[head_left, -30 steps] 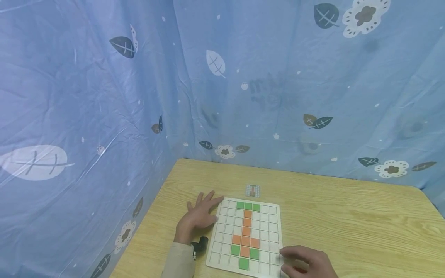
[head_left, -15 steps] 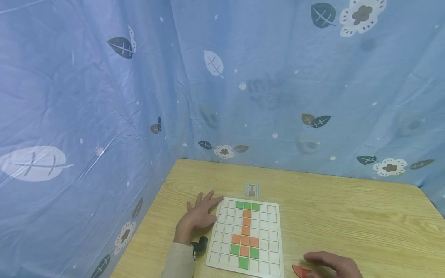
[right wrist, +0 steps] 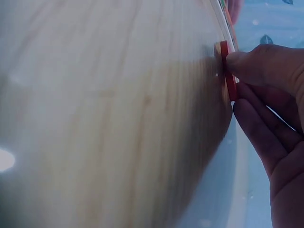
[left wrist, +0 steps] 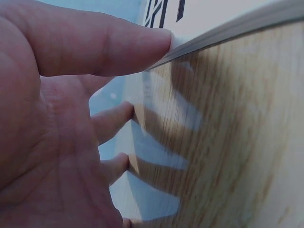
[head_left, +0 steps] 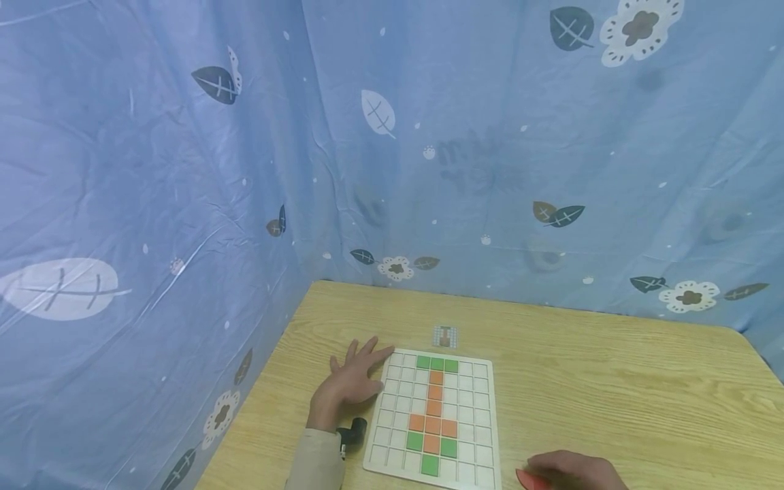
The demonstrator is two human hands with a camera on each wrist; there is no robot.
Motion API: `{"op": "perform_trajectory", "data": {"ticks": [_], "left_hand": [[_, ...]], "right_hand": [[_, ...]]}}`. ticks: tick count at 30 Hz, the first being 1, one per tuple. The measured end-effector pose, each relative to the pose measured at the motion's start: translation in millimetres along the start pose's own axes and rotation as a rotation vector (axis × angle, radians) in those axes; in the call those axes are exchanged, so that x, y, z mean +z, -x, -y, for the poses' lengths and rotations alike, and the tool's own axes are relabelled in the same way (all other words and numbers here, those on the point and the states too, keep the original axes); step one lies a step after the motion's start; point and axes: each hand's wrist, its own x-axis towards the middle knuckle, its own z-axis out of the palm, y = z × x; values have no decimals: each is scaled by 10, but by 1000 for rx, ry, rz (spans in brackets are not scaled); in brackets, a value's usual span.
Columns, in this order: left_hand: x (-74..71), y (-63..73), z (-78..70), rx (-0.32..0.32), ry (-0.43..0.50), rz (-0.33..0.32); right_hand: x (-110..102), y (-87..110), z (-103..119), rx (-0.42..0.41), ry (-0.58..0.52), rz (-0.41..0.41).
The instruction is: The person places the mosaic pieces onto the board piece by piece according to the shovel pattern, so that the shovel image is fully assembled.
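On the wooden table (head_left: 612, 381), I noted the left hand (head_left: 349, 388) flat, fingers spread, touching the grid board's (head_left: 480, 415) edge; right hand (head_left: 576, 471) fingertips pressed a red disc (head_left: 530, 480) beside the board.

A beige sleeve (head_left: 315, 461) covers the left forearm, with a small black device, probably the wrist camera (head_left: 352, 433), strapped at its three o'clock side; both hands are bare.
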Motion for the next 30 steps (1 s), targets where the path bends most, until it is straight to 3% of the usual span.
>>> {"op": "perform_trajectory", "data": {"ticks": [7, 16, 30], "left_hand": [[0, 12, -16, -9, 5, 1], [-9, 24, -25, -9, 8, 3], [-4, 12, -11, -8, -5, 3]], "right_hand": [[98, 9, 157, 2, 78, -94], [216, 31, 285, 151, 63, -147], [293, 7, 355, 121, 93, -239]]}}
